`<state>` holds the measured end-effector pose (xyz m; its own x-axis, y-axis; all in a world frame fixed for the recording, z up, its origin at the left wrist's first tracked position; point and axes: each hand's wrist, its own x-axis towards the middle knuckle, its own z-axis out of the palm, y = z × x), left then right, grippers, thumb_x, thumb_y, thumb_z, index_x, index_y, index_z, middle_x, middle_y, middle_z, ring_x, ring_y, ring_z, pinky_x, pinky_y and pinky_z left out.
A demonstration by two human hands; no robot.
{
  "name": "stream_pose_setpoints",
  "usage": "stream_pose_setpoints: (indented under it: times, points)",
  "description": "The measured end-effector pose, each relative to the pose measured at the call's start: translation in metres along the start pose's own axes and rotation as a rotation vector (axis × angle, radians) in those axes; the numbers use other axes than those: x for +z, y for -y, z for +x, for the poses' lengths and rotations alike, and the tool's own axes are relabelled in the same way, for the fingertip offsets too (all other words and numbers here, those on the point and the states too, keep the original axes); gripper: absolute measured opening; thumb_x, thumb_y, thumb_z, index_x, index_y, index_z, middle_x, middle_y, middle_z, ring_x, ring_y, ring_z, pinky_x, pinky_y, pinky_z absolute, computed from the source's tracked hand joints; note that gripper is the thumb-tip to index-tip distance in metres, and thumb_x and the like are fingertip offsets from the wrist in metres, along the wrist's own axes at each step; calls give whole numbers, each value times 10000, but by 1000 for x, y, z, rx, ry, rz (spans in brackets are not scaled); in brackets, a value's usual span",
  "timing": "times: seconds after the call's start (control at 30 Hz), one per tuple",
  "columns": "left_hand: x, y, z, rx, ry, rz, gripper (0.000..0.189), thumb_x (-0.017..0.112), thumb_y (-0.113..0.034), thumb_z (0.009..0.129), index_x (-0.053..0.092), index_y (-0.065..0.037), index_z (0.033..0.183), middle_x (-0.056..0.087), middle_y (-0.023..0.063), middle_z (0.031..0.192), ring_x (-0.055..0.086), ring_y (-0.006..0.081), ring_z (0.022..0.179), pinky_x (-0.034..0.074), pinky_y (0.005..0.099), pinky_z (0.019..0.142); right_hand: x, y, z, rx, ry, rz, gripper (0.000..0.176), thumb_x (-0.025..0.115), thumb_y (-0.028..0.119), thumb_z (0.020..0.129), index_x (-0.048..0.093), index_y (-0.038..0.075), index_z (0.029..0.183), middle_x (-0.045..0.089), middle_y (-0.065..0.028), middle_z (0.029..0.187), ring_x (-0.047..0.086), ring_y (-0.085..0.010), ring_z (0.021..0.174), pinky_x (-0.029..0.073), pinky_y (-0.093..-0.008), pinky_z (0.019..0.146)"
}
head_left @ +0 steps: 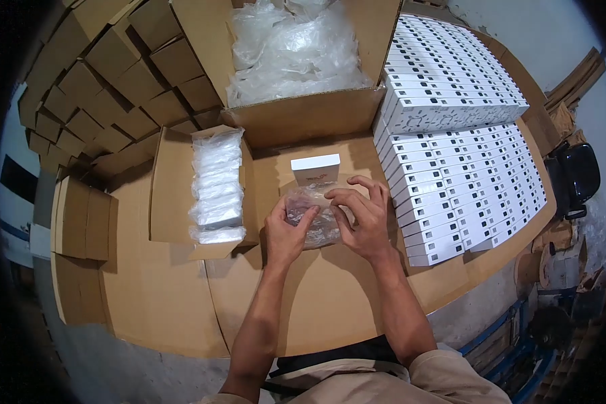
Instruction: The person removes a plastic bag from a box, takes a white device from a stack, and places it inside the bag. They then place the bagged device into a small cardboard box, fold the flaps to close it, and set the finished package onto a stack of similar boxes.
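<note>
Between my hands is a clear plastic bag (322, 232), crinkled and see-through. My left hand (288, 232) grips its left side, thumb pressed against the film. My right hand (362, 214) pinches the bag's upper right edge, its fingers curled. Just beyond the bag stands a white box (315, 165) with a small reddish print on its front; its lower part is hidden behind the film. Left of my hands, an open carton (172, 195) holds a row of white boxes wrapped in plastic (217, 182).
A large carton (303, 118) full of clear plastic bags (296, 54) stands at the back. Stacked white boxes (461, 182) fill the right side. Brown cartons (114, 87) are piled at the back left, with more cartons (81, 219) at the left edge. Cardboard (161, 296) covers the table.
</note>
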<state>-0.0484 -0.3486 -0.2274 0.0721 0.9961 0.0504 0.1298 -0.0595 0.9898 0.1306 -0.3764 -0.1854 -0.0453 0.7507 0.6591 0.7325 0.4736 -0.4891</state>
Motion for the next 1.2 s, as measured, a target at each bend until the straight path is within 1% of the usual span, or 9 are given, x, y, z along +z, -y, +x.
stream_pose_setpoints:
  times: [0.2, 0.3, 0.5, 0.6, 0.8, 0.9, 1.0, 1.1, 1.2]
  points:
    - [0, -14, -5, 43, 121, -82, 259, 747, -17, 901, 661, 2, 1145, 729, 63, 1018, 686, 128, 958, 553, 302, 868, -25, 27, 15, -28, 113, -215, 256, 798, 160, 791, 722, 131, 1033, 712, 13, 947, 592, -225, 1077, 334, -530, 1046]
    - [2, -18, -8, 120, 107, 5, 299, 762, -2, 860, 670, -9, 1145, 751, 83, 987, 715, 142, 932, 567, 315, 838, -31, 37, 25, -58, 226, -295, 266, 830, 173, 761, 728, 114, 999, 707, 5, 913, 596, -223, 1038, 392, -480, 1003]
    - [-6, -24, -7, -14, 232, -19, 355, 771, 6, 835, 664, -22, 1172, 752, 91, 1025, 710, 169, 933, 563, 324, 829, -35, 40, 45, -31, 431, 68, 203, 761, 104, 795, 652, 53, 958, 710, -125, 888, 673, -355, 874, 527, -442, 740]
    - [-7, -10, -6, 47, 267, -18, 367, 790, -26, 823, 664, -16, 1167, 749, 109, 1008, 704, 180, 890, 561, 343, 806, -37, 44, 56, 78, 649, 44, 198, 709, 72, 819, 588, 33, 970, 693, -177, 831, 672, -415, 792, 526, -499, 700]
    - [-12, -4, -6, -70, 292, 121, 296, 817, -110, 814, 694, 4, 1059, 735, 92, 918, 685, 163, 850, 555, 350, 792, -35, 46, 63, 96, 652, 174, 162, 654, 169, 922, 574, 32, 957, 709, -184, 820, 681, -422, 801, 523, -511, 752]
    - [-13, -21, -8, -135, 291, 121, 308, 816, -68, 806, 680, 13, 1070, 725, 50, 974, 668, 138, 899, 554, 330, 808, -27, 35, 59, -86, 480, 161, 136, 648, 109, 931, 613, 27, 1034, 716, -157, 861, 699, -346, 841, 528, -445, 812]
    - [-12, -23, -8, -97, 224, 68, 335, 847, -114, 802, 709, 12, 1080, 754, 74, 969, 705, 162, 890, 565, 335, 814, -24, 26, 55, 20, 136, 303, 200, 621, 38, 956, 638, 30, 1155, 736, -105, 936, 714, -241, 916, 517, -367, 898]
    - [-10, -12, -5, -65, 182, 64, 368, 879, -205, 794, 754, 3, 1071, 787, 103, 969, 742, 180, 885, 575, 346, 821, 2, -7, 40, 346, -161, 655, 272, 579, 7, 989, 616, 26, 1258, 736, -87, 1081, 696, -192, 1030, 501, -324, 948]
    - [-11, -13, -4, -60, 176, 105, 396, 888, -218, 794, 748, 19, 1078, 786, 122, 982, 748, 194, 905, 579, 351, 834, 22, -32, 27, 467, -234, 670, 295, 538, 0, 1012, 580, 12, 1305, 706, -90, 1225, 649, -183, 1160, 491, -321, 994]
